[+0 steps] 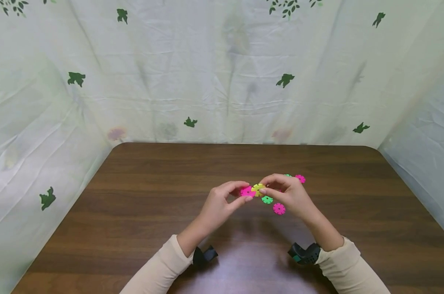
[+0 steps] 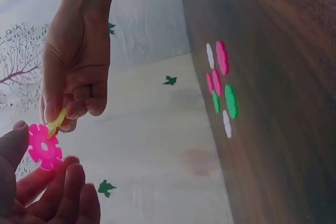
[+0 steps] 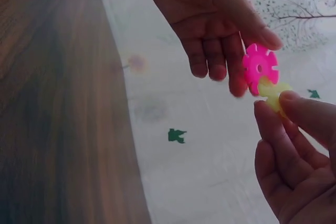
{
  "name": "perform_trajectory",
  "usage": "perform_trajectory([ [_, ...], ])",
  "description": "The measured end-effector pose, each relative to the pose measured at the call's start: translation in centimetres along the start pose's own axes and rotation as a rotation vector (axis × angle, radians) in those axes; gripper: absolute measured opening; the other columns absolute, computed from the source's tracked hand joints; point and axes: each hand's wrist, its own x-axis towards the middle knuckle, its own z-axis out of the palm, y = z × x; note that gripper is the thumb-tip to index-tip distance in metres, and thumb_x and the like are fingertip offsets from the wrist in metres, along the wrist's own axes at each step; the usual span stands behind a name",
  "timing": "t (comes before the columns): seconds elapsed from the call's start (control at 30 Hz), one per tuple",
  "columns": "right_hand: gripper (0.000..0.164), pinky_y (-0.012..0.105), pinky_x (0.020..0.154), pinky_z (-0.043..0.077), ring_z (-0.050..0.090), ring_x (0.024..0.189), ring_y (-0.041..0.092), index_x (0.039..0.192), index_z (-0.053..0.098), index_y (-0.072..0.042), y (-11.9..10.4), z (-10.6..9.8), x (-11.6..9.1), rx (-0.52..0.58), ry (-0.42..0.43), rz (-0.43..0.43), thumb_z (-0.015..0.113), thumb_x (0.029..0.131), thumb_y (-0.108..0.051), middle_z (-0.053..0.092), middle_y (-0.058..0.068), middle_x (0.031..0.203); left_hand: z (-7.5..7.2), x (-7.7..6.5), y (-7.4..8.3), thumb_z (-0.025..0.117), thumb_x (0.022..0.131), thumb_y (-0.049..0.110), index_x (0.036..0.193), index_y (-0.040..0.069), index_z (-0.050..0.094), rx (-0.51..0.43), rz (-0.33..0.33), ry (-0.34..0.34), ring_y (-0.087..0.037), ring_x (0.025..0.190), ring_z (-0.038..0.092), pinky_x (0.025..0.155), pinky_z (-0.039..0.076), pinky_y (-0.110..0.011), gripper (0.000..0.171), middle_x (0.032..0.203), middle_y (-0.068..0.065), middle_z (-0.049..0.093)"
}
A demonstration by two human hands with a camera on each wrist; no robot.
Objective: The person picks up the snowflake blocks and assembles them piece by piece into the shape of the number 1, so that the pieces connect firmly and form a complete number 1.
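Note:
My left hand pinches a pink notched disc by its edges between thumb and fingers. With thumb and forefinger my right hand pinches a yellow notched disc. The two discs meet at their rims, the yellow one set at an angle to the pink and overlapping its notched edge. Both are held up above the table, as the left wrist view shows, where the yellow disc is seen nearly edge-on.
On the brown table beneath and behind my right hand lie loose discs: a green one, a pink one and another pink one. White discs also show in the left wrist view. A pale printed curtain surrounds the table.

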Motion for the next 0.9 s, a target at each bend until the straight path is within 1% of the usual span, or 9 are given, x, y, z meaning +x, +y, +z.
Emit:
perform_trajectory([
  [0.13, 0.018, 0.032, 0.057, 0.051, 0.061, 0.066, 0.020, 0.096, 0.062, 0.003, 0.5, 0.1, -0.1, 0.062, 0.000, 0.063, 0.063, 0.078, 0.008, 0.061, 0.016, 0.081, -0.3, 0.0, -0.2, 0.072, 0.075, 0.012, 0.108, 0.003, 0.061, 0.054, 0.079, -0.017, -0.010, 0.076, 0.056, 0.069, 0.048, -0.022, 0.035, 0.101, -0.004, 0.060],
  [0.2, 0.018, 0.032, 0.058, 0.051, 0.062, 0.066, 0.021, 0.096, 0.062, 0.004, 0.5, 0.2, -0.1, 0.086, -0.003, 0.100, 0.062, 0.079, 0.006, 0.061, 0.015, 0.082, -0.5, 0.0, -0.2, 0.073, 0.074, 0.011, 0.110, 0.004, 0.059, 0.059, 0.114, -0.034, -0.010, 0.076, 0.055, 0.070, 0.047, -0.020, 0.040, 0.104, -0.005, 0.058],
  [0.27, 0.017, 0.032, 0.059, 0.051, 0.062, 0.066, 0.021, 0.096, 0.061, 0.004, 0.6, 0.3, -0.1, 0.110, -0.008, 0.137, 0.062, 0.080, 0.005, 0.062, 0.014, 0.082, -0.6, 0.0, -0.1, 0.074, 0.073, 0.012, 0.112, 0.004, 0.058, 0.089, 0.157, -0.051, -0.009, 0.077, 0.054, 0.070, 0.046, -0.018, 0.043, 0.104, -0.005, 0.057],
  [0.33, 0.017, 0.032, 0.061, 0.051, 0.062, 0.067, 0.022, 0.097, 0.060, 0.006, 0.6, 0.5, -0.1, 0.138, -0.016, 0.169, 0.062, 0.080, 0.004, 0.061, 0.014, 0.083, -0.6, -0.1, 0.0, 0.075, 0.072, 0.013, 0.112, 0.003, 0.057, 0.127, 0.200, -0.062, -0.010, 0.079, 0.055, 0.071, 0.046, -0.016, 0.045, 0.104, -0.006, 0.057],
  [0.43, 0.019, 0.031, 0.062, 0.051, 0.061, 0.066, 0.022, 0.098, 0.059, 0.006, 0.4, 0.8, -0.2, 0.165, -0.021, 0.206, 0.063, 0.080, 0.003, 0.058, 0.014, 0.084, -0.5, -0.1, 0.2, 0.075, 0.072, 0.016, 0.110, 0.002, 0.057, 0.214, 0.256, -0.063, -0.010, 0.082, 0.055, 0.072, 0.045, -0.014, 0.045, 0.102, -0.005, 0.057],
  [0.53, 0.021, 0.032, 0.064, 0.051, 0.061, 0.066, 0.022, 0.099, 0.059, 0.006, 0.2, 1.2, -0.2, 0.190, -0.017, 0.249, 0.064, 0.079, 0.001, 0.055, 0.015, 0.083, -0.4, -0.3, 0.2, 0.076, 0.071, 0.017, 0.106, 0.003, 0.058, 0.300, 0.293, -0.044, -0.011, 0.082, 0.055, 0.072, 0.045, -0.016, 0.042, 0.097, -0.003, 0.058],
  [0.63, 0.023, 0.035, 0.067, 0.051, 0.061, 0.068, 0.022, 0.100, 0.058, 0.006, 0.0, 1.5, -0.2, 0.201, -0.021, 0.267, 0.065, 0.079, 0.000, 0.055, 0.015, 0.084, -0.3, -0.5, 0.2, 0.076, 0.071, 0.019, 0.102, 0.005, 0.060, 0.385, 0.311, -0.013, -0.010, 0.077, 0.055, 0.067, 0.044, -0.020, 0.038, 0.091, 0.000, 0.060],
  [0.77, 0.026, 0.035, 0.070, 0.050, 0.062, 0.076, 0.021, 0.103, 0.058, 0.004, -0.1, 1.3, -0.3, 0.109, -0.031, 0.237, 0.066, 0.079, -0.002, 0.058, 0.014, 0.090, -0.3, -0.6, 0.1, 0.077, 0.070, 0.020, 0.100, 0.006, 0.060, 0.446, 0.314, 0.012, -0.009, 0.070, 0.054, 0.061, 0.040, -0.022, 0.037, 0.084, 0.002, 0.060],
  [0.9, 0.030, 0.031, 0.074, 0.048, 0.059, 0.086, 0.020, 0.107, 0.059, -0.003, 0.0, 0.1, -1.0, -0.049, -0.027, 0.220, 0.068, 0.078, -0.007, 0.060, 0.007, 0.097, -0.3, -0.7, -0.1, 0.077, 0.070, 0.019, 0.101, 0.006, 0.060, 0.446, 0.314, 0.012, -0.009, 0.068, 0.053, 0.061, 0.041, -0.022, 0.037, 0.083, 0.002, 0.060],
])
